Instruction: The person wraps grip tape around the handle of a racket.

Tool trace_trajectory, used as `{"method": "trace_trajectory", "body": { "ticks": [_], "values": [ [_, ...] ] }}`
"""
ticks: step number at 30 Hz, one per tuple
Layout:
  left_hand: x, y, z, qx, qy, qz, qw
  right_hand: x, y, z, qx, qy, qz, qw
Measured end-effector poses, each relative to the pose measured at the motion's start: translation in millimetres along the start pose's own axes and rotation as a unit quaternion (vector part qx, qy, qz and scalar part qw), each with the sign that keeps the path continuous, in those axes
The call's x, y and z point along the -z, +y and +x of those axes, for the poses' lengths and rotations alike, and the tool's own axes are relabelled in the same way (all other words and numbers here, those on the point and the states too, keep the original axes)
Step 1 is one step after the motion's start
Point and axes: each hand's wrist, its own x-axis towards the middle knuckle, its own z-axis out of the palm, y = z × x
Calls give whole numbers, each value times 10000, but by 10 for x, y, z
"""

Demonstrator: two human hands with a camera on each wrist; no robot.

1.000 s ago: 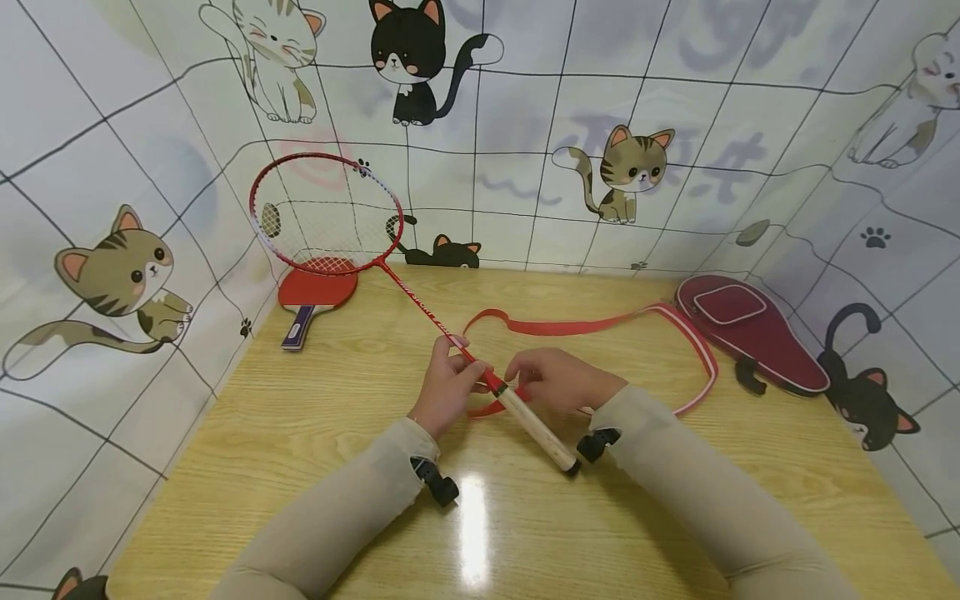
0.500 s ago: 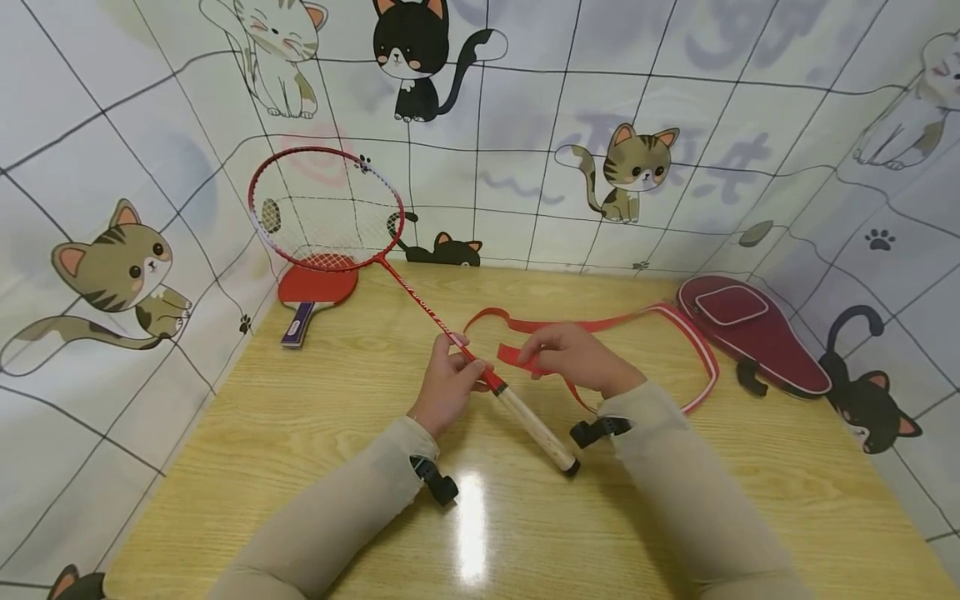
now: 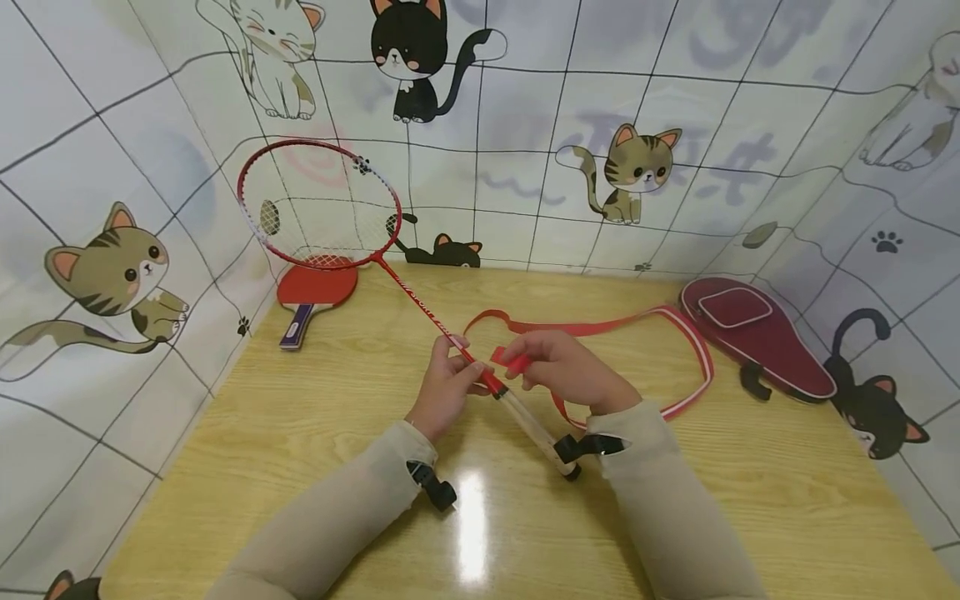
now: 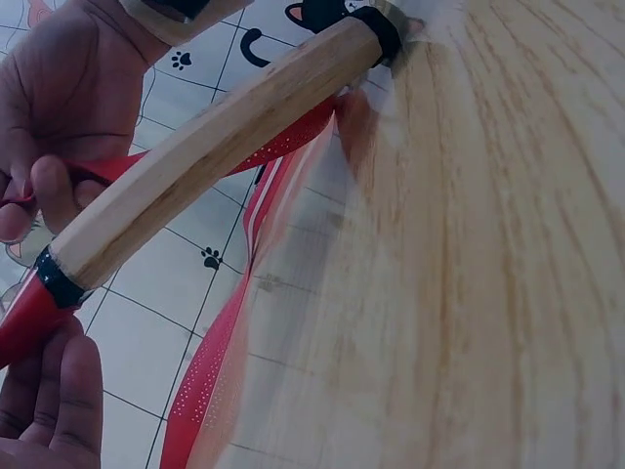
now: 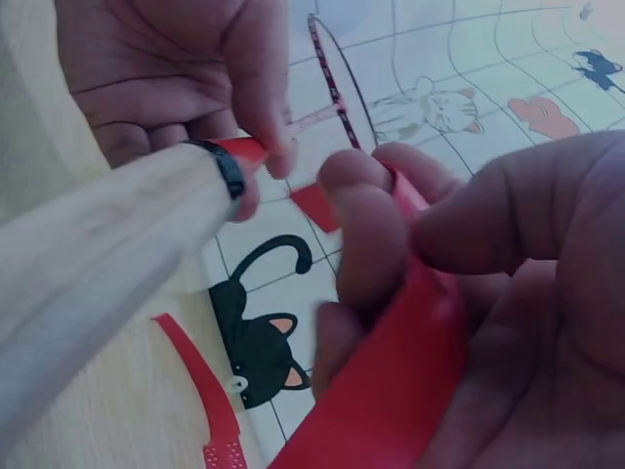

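My left hand (image 3: pixel 447 387) grips a red badminton racket (image 3: pixel 414 298) at the cone just above its handle. The racket is tilted, its head up at the far left. Bare pale wood shows on the handle (image 4: pixel 210 151), with a black band at its top and a black butt cap. To the right of the handle, my right hand (image 3: pixel 573 371) pinches the end of a red grip tape (image 5: pixel 391 376) between thumb and fingers. In the left wrist view the tape runs behind the handle, not touching the table there. The rest of it loops across the table.
A red table tennis bat (image 3: pixel 318 283) lies at the table's back left, beneath the racket head. At the back right rests a dark red bat case (image 3: pixel 750 333) with a black strap end. Cat-printed sheeting (image 3: pixel 517 200) rises around the wooden table (image 3: pixel 337 500).
My right hand first draws the tape end away from the handle, up and right, then comes slightly back left. The left hand keeps its hold; the racket head rises a little.
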Motion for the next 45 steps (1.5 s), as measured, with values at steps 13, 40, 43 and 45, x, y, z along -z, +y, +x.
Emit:
{"method": "trace_trajectory", "body": {
  "ticks": [13, 40, 43, 45],
  "values": [
    [3, 10, -47, -27, -36, -4, 10000, -137, 91, 5, 637, -140, 66, 9978],
    [16, 37, -14, -260, -108, -31, 9996, -284, 138, 117, 353, 449, -248, 9981],
    [22, 36, -13, -303, -127, 10, 9995, -319, 116, 116, 259, 514, -406, 9975],
    [26, 33, -11, -319, -130, 64, 9994, -339, 98, 114, 198, 604, -589, 9962]
  ]
}}
